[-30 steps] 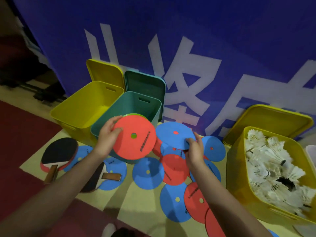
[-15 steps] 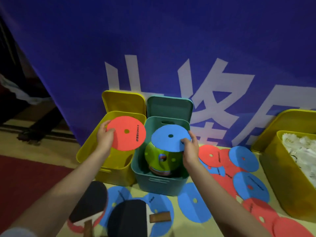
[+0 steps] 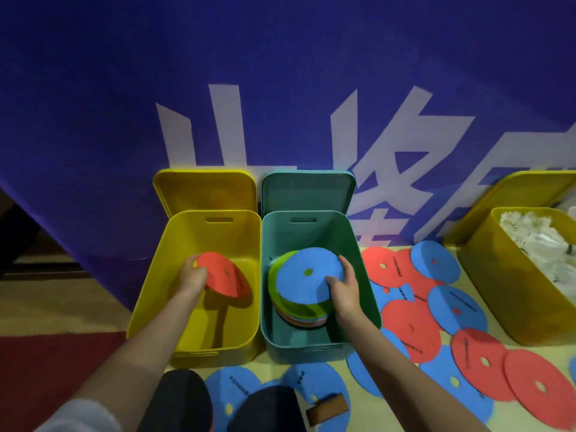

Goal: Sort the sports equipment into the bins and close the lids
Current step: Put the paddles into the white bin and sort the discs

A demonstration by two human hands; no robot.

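Discs in red and blue are lying scattered over the pale floor mat [image 3: 389, 413], most of them to the right of two open bins that are standing side by side against the blue banner [image 3: 280, 73]. Inside the yellow bin [image 3: 199, 307], the left hand [image 3: 193, 277] is gripping a red disc [image 3: 223, 279] by its left edge, fingers curled round the rim, with the disc hanging tilted above the bin's floor and casting a shadow there. Inside the teal bin [image 3: 358, 275], the right hand [image 3: 344, 286] is pinching a blue disc [image 3: 307, 275] at its right edge, thumb on the top face and fingers curling at the rim, and the disc is lying on top of a stack of discs [image 3: 296, 313] with green, yellow and red layers showing. Behind each bin its lid is leaning upright on the banner: the yellow lid [image 3: 204, 190] and the teal lid [image 3: 307, 191]. At the mat's right edge another yellow bin [image 3: 498, 291] is holding white shuttlecocks [image 3: 536, 241]. Along the near edge, two black-faced paddles [image 3: 265, 410] are lying over blue discs, one wooden handle [image 3: 327, 408] showing.
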